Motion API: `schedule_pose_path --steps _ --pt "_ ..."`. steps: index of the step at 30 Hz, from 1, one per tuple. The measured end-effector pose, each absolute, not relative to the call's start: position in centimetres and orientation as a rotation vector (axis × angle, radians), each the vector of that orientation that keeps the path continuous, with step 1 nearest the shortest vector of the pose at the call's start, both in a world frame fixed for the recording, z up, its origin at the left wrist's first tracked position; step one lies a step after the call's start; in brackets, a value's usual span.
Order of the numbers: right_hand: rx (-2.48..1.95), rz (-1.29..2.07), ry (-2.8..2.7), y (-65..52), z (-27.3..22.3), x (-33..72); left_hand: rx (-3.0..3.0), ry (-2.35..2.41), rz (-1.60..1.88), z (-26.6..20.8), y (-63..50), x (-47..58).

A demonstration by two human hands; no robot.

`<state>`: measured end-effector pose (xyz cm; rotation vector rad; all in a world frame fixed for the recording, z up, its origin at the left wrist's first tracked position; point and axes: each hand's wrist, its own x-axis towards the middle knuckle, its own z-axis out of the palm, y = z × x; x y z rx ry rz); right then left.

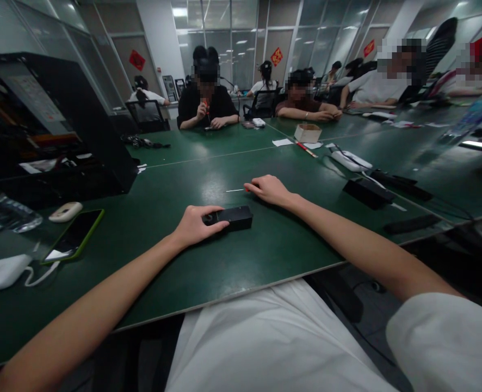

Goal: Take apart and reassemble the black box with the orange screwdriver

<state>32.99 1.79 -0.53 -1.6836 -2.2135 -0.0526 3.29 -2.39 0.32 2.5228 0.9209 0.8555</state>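
A small black box-shaped device (240, 217) lies on the green table in front of me. My left hand (195, 224) grips its left end, thumb on the near side and fingers on the far side. Farther off and to the right, my right hand (270, 190) is closed round the red handle of a screwdriver (235, 190). Its thin metal shaft points left, low over the table or lying on it; I cannot tell which. The tip is apart from the black device.
Left on the table (184, 272) are a green-cased phone (75, 234), a white power bank (4, 273) and a black shelf unit (73, 120). To the right lie a white power strip (351, 160), a black box (367, 193) and cables. A small carton (307, 133) stands farther back. Several people sit beyond.
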Motion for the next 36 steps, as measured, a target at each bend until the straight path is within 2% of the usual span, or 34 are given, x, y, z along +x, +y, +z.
schedule_pose_path --steps 10,15,18,25,36 --pt "-1.461 -0.099 -2.32 0.3 0.0 31.4 2.523 0.911 0.919 0.4 -2.5 3.5" --pt "-0.749 0.088 -2.355 -1.0 1.3 30.9 2.451 0.954 0.964 0.2 -2.3 3.4" --pt "-0.542 0.096 -2.391 -1.7 1.7 30.3 2.367 1.0 1.012 0.1 -2.0 3.3" --pt "-0.596 0.079 -2.381 -2.0 1.6 29.4 2.254 0.939 0.975 0.3 -1.8 3.4" --pt "-0.855 0.438 -2.243 -1.5 1.4 29.9 2.155 0.743 0.888 0.2 -1.7 3.1"
